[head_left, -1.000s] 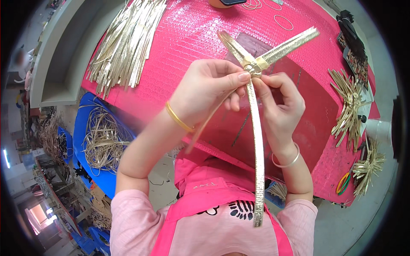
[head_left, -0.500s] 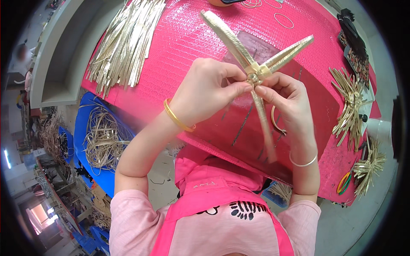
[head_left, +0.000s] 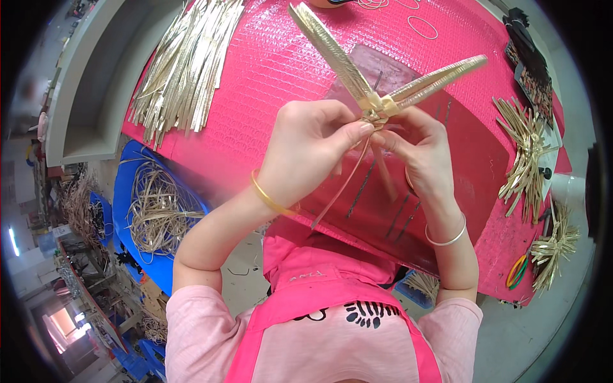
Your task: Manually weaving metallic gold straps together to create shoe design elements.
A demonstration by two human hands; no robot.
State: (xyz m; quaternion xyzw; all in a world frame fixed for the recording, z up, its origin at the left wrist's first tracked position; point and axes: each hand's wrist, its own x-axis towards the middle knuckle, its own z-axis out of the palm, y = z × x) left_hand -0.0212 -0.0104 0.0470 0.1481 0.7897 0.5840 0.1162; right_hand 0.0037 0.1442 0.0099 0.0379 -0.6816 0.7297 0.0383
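Above the table I hold a gold strap piece (head_left: 378, 103) with a knotted middle, two long looped arms reaching up and outward, and thin ends hanging below. My left hand (head_left: 313, 143) pinches the knot from the left, thumb against index finger. From the right, my right hand (head_left: 418, 148) pinches the same knot, its thumb tip close to the left thumb. Beneath both hands lies a dark red mat (head_left: 440, 172) with dark line marks. The fingers partly hide the knot's underside.
Loose gold strips (head_left: 185, 70) lie at the table's far left. A blue bin (head_left: 128, 185) holds tangled gold strips. On the right are bundled gold pieces (head_left: 527, 153), another bundle (head_left: 554, 246) and coloured rings (head_left: 517, 271). A pink table cover (head_left: 274, 57) spreads underneath.
The knot has come slightly lower, and the looped arms have swung wider apart. A thin end now hangs down to the left below my hands. Both hands keep pinching.
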